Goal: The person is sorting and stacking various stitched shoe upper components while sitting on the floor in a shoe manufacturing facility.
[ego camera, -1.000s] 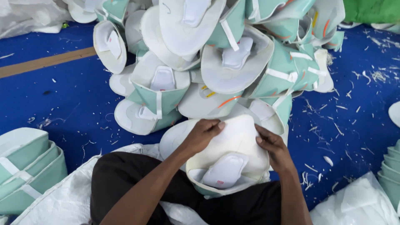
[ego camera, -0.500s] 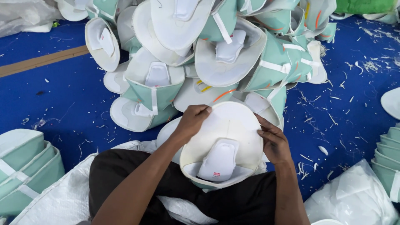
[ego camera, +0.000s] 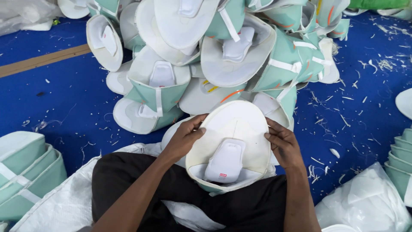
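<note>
Hands [ego camera: 184, 138] [ego camera: 283, 144] in pinching grip on white cap [ego camera: 234, 129] rim, small red label [ego camera: 222, 175] low on its inner pad.

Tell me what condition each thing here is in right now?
Cream oval piece: held tilted over the lap, underside up.
Left hand: gripping its left edge.
Right hand: gripping its right edge.
Pile of pieces: jumbled, unstacked.
Green stack: nested.
Blue floor: littered with white scraps.

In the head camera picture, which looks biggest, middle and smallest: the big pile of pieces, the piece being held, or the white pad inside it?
1. Pile of pale green and white pieces, biggest by far.
2. Held piece, gripped by left hand and right hand; nearer the camera, yet still smaller.
3. White pad, smallest.
</note>
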